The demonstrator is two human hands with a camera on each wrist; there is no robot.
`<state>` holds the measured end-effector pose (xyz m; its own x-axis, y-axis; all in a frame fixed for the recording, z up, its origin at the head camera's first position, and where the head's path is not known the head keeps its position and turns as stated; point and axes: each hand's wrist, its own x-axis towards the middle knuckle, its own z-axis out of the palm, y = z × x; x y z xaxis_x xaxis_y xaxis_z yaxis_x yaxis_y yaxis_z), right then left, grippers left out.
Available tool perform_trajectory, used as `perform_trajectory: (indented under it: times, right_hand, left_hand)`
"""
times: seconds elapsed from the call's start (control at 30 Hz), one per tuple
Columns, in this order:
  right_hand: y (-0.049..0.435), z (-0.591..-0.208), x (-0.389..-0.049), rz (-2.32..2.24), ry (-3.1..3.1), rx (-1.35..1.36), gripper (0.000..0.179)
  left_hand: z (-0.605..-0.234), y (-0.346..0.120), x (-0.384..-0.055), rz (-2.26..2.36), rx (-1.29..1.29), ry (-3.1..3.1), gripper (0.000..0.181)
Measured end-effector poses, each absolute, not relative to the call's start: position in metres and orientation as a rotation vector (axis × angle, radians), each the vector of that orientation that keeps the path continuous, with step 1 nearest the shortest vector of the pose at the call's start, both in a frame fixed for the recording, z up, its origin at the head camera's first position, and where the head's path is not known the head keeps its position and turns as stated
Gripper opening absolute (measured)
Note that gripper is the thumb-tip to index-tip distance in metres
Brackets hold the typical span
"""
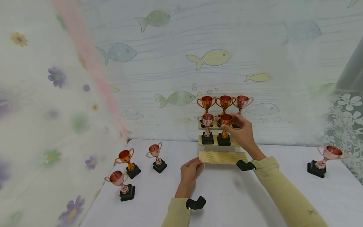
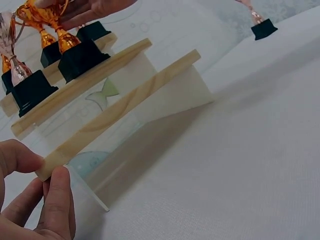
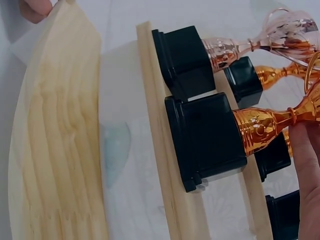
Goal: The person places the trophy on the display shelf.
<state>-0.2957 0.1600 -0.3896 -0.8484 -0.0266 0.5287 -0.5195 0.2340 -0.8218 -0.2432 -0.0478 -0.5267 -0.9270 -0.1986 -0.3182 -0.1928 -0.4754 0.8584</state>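
A stepped display stand with wooden shelves stands against the back wall. My left hand pinches the left end of its lowest shelf, thumb above and fingers below in the left wrist view. With thumb and fingers, my right hand holds a gold trophy cup whose black base is at the middle shelf. Left of it on that shelf stands a rose-gold trophy cup. Behind, the top shelf carries two gold trophy cups and a rose-gold one, their lower parts partly hidden.
On the white table at left stand a gold trophy cup and two rose-gold ones, one farther back and one nearer. Another rose-gold trophy cup stands far right. A fish-printed curtain hangs behind.
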Motion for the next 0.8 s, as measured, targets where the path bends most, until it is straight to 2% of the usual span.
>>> perform_trajectory:
  times: [0.33, 0.8]
  right_hand:
    - [0.156, -0.391, -0.300, 1.679, -2.081, 0.465, 0.036]
    - [0.166, -0.426, -0.322, 1.796, -2.046, 0.463, 0.046]
  left_hand:
    - [-0.526, -0.047, -0.245, -2.622, 0.599, -1.596, 0.035]
    - [-0.527, -0.047, -0.243, -2.610, 0.573, -1.590, 0.035]
